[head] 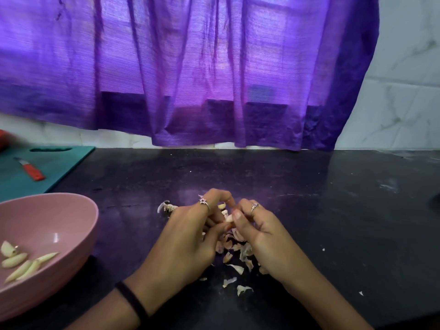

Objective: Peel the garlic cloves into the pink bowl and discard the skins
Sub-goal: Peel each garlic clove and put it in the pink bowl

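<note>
Both hands meet over the dark counter and pinch one garlic clove (229,218) between them. My left hand (190,236) has its fingers curled over the clove from the left; my right hand (259,234) presses its thumb on it from the right. Under and below the hands lies a scatter of papery garlic skins (234,258). More garlic (166,207) lies just behind my left hand. The pink bowl (71,210) stands at the left edge and holds several peeled cloves (21,264).
A teal cutting board (54,163) lies at the back left with a small red-handled knife (32,171) on it. A purple curtain (190,67) hangs over the white tiled wall behind the black counter (333,210).
</note>
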`<state>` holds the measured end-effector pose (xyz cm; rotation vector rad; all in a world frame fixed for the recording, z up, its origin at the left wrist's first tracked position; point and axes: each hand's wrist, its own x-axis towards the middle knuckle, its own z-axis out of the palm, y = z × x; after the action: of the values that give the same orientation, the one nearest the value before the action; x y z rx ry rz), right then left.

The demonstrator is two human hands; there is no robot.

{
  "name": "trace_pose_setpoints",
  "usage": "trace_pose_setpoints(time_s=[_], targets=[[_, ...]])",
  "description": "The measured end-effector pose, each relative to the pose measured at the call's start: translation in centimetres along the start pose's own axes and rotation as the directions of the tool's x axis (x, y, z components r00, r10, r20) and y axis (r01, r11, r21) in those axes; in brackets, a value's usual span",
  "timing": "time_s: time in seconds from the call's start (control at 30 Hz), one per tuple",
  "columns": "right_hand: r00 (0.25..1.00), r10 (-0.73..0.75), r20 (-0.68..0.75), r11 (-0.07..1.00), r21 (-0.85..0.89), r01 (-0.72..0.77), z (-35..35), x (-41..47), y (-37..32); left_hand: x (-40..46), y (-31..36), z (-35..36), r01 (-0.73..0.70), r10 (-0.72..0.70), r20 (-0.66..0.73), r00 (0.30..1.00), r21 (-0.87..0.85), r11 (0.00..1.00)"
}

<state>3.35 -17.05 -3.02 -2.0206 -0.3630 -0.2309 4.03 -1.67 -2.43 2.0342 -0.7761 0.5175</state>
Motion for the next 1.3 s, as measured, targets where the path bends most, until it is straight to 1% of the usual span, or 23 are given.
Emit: trace_pose_setpoints(time_s=[0.17, 0.3, 0.4, 0.5, 0.63, 0.7, 0.77, 0.93, 1.03, 1.3], targets=[[0.999, -0.01, 0.034, 0.991, 0.134, 0.005, -0.42, -0.12, 0.08, -0.05, 0.42, -0.47, 0.057, -0.049, 0.046, 0.998, -0.2, 0.978], [0.997, 0.025, 0.076, 0.971, 0.236, -0.043, -0.56, -0.17, 0.28, 0.05, 0.51, -0.63, 0.099, -0.072, 0.092, 0.993, -0.33, 0.939], [0.994, 0.058, 0.09, 0.962, 0.263, -0.08, -0.65, -0.12, 0.32, 0.02, 0.43, -0.43, 0.112, -0.072, 0.126, 0.989, -0.354, 0.928], [0.989, 0.093, 0.112, 0.938, 0.322, -0.125, -0.65, -0.09, 0.25, -0.1, 0.6, -0.07, 0.091, -0.039, 0.151, 0.988, -0.351, 0.932], [0.988, 0.115, 0.098, 0.901, 0.409, -0.146, -0.52, -0.2, -0.05, 0.1, 0.57, -0.06, 0.078, -0.051, 0.084, 0.995, -0.364, 0.928], [0.991, 0.107, 0.085, 0.914, 0.385, -0.132, -0.64, -0.21, -0.25, 0.2, 0.63, -0.31, 0.074, -0.062, 0.044, 0.997, -0.351, 0.934], [0.992, 0.103, 0.079, 0.941, 0.315, -0.123, -0.83, -0.27, -0.32, 0.2, 0.62, -0.46, 0.074, -0.069, 0.026, 0.997, -0.303, 0.95], [0.996, 0.075, 0.051, 0.98, 0.183, -0.083, -0.56, -0.34, -0.53, 0.12, 0.25, -0.51, 0.025, -0.028, -0.035, 0.999, -0.069, 0.997], [0.998, 0.047, 0.032, 0.991, 0.12, -0.05, -0.49, -0.3, -0.37, 0.09, 0.19, -0.53, 0.005, -0.005, -0.034, 0.999, -0.003, 1.0], [0.997, 0.073, 0.024, 0.983, 0.169, -0.077, -0.77, -0.4, -0.51, 0.08, 0.09, -0.56, -0.044, 0.044, -0.01, 0.999, 0.076, 0.996]])
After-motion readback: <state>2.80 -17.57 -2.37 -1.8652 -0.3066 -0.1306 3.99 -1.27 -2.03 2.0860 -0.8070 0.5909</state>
